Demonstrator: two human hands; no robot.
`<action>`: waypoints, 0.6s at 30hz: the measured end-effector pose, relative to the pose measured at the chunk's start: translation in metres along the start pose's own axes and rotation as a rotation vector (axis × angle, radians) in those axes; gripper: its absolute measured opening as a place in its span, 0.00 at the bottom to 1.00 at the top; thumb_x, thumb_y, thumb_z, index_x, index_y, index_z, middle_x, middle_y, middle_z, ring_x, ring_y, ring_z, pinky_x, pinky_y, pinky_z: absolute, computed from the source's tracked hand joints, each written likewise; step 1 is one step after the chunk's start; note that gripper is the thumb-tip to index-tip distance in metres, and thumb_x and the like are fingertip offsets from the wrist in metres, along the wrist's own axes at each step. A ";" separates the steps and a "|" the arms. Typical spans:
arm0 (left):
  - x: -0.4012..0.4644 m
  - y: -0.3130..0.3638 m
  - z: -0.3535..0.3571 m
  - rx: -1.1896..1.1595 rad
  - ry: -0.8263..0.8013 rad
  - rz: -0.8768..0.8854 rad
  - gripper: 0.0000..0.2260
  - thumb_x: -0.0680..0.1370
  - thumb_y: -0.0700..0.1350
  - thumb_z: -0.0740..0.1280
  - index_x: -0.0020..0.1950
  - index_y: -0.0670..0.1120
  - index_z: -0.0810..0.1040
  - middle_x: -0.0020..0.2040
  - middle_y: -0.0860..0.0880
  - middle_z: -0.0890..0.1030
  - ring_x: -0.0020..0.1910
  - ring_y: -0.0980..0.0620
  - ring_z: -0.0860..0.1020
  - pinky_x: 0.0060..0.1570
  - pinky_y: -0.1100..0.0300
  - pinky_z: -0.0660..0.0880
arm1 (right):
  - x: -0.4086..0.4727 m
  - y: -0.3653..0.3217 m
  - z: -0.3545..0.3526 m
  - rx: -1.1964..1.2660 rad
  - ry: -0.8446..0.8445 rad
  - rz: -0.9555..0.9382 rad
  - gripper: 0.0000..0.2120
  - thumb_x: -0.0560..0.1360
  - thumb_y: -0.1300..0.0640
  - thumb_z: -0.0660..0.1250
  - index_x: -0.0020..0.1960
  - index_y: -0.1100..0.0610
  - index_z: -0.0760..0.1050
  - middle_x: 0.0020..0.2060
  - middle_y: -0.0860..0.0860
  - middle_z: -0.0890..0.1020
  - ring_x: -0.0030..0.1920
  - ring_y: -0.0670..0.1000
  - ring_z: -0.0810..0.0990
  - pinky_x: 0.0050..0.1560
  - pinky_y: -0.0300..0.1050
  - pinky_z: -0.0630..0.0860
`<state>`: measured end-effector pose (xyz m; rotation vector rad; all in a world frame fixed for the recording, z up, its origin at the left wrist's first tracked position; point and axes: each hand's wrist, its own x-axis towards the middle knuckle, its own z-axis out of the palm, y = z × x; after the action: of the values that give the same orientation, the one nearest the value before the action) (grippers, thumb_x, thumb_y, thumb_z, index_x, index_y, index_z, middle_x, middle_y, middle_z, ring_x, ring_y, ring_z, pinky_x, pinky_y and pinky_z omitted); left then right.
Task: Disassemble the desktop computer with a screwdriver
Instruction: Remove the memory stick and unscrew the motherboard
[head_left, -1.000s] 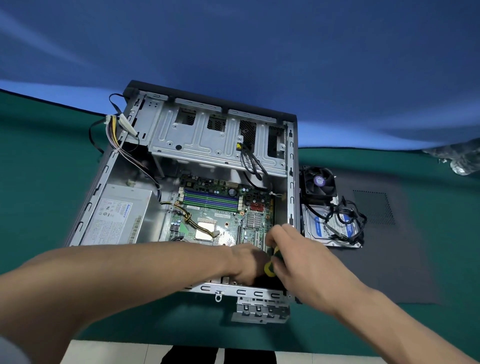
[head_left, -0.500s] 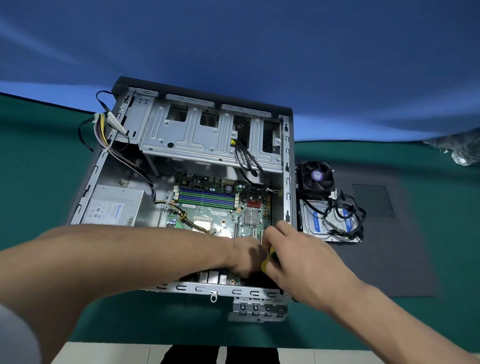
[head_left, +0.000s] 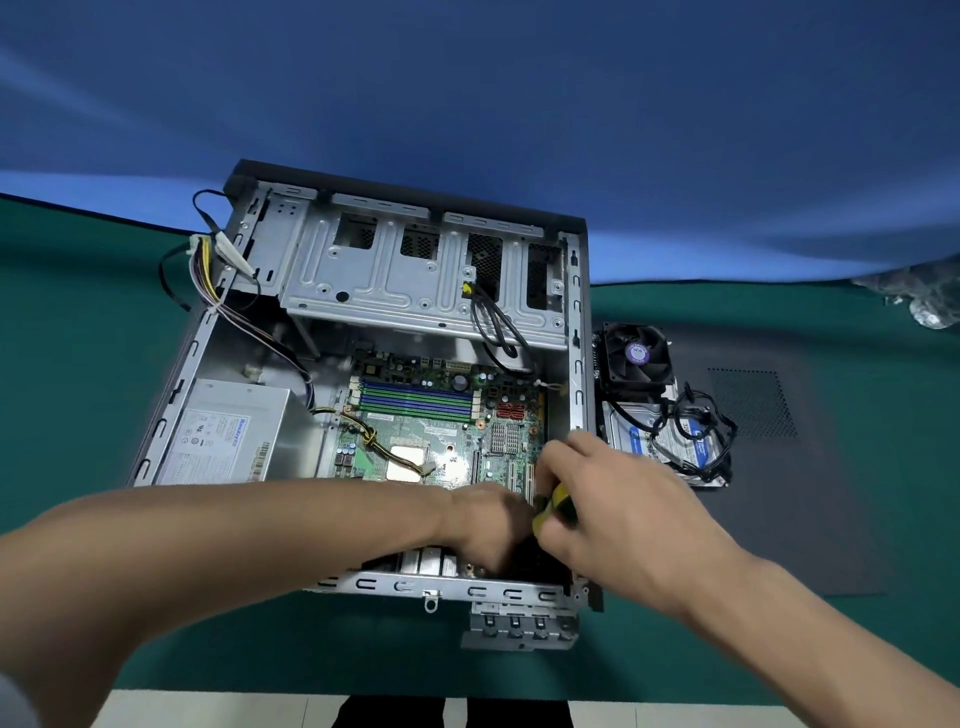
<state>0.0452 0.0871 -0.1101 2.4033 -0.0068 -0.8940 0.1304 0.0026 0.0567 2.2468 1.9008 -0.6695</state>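
Desktop computer case (head_left: 171, 410) lies on its side, open face up, on the green mat (head_left: 78, 364), directly ahead of the person. Nearest, both hands meet over the near right corner of the motherboard (head_left: 447, 441). The right hand (head_left: 618, 509) is closed around the yellow-and-black screwdriver (head_left: 550, 509); its tip is hidden. The left hand (head_left: 488, 525) is curled beside the handle, touching it or nearly so; what it holds, if anything, cannot be told. The board is judged thin, light and fragile: handle it by bare edges only, never by the memory slots (head_left: 415, 400) or socket area, and free every screw before lifting. Left of the board sits the power supply (head_left: 223, 436), probably dense and rigid, best gripped by its metal sides once its wire bundle (head_left: 208, 270) is clear. Beyond, the sheet-metal drive cage (head_left: 395, 280) is stiff, with edges likely sharp. Outside the case, at right, a removed fan (head_left: 636, 358) and hard drive (head_left: 670, 441) rest on a dark panel (head_left: 779, 493).
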 end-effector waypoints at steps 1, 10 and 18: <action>-0.003 0.001 -0.005 -0.029 0.006 -0.043 0.06 0.73 0.42 0.66 0.37 0.42 0.74 0.29 0.49 0.72 0.30 0.49 0.73 0.26 0.64 0.67 | 0.001 0.002 -0.005 -0.006 -0.002 0.005 0.09 0.73 0.48 0.60 0.51 0.48 0.66 0.46 0.45 0.69 0.41 0.52 0.70 0.40 0.44 0.63; -0.066 -0.057 -0.042 -1.119 0.409 -0.469 0.06 0.76 0.37 0.65 0.41 0.35 0.76 0.27 0.44 0.79 0.21 0.51 0.75 0.20 0.64 0.71 | 0.008 0.014 -0.007 -0.172 -0.141 0.185 0.17 0.75 0.48 0.62 0.58 0.54 0.64 0.52 0.52 0.76 0.49 0.57 0.77 0.41 0.45 0.66; -0.099 -0.030 -0.043 -1.860 0.779 -0.258 0.05 0.76 0.38 0.66 0.41 0.39 0.76 0.27 0.47 0.77 0.22 0.54 0.73 0.20 0.65 0.71 | 0.009 0.027 0.029 0.157 0.079 0.400 0.11 0.72 0.44 0.61 0.47 0.51 0.68 0.34 0.47 0.74 0.37 0.52 0.74 0.38 0.43 0.68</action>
<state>-0.0110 0.1536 -0.0400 0.7700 0.9566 0.1793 0.1498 -0.0055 0.0223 2.6763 1.3996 -0.6934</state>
